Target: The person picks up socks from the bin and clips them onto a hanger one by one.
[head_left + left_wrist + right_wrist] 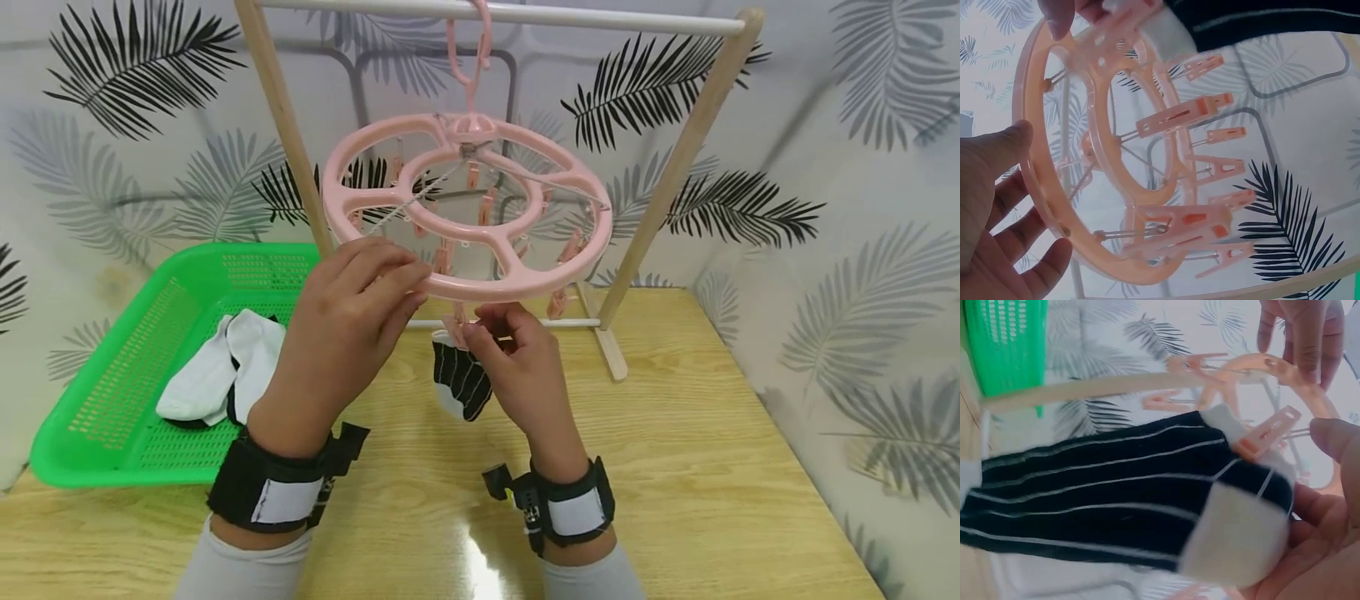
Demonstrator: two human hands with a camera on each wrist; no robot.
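My left hand (348, 312) holds the near left rim of a pink round clip hanger (480, 287), its thumb on the edge in the left wrist view. A black sock with white stripes and a pale heel (1104, 487) hangs from a pink clothespin (1266, 434) that bites its cuff. Close by on the right is my right hand (525, 358), fingers loosely bent. In the right wrist view its thumb lies beside the clothespin's wire and its other fingers are at the sock's edge, partly hidden; no firm pinch shows.
A wooden stand with a white top bar (600, 17) carries the hanger by its hook (471, 50). More clothespins (1179, 119) dangle under the ring. On the left, a green basket (97, 450) contains white-and-black socks (225, 367). A patterned cloth backs the wooden table (675, 467).
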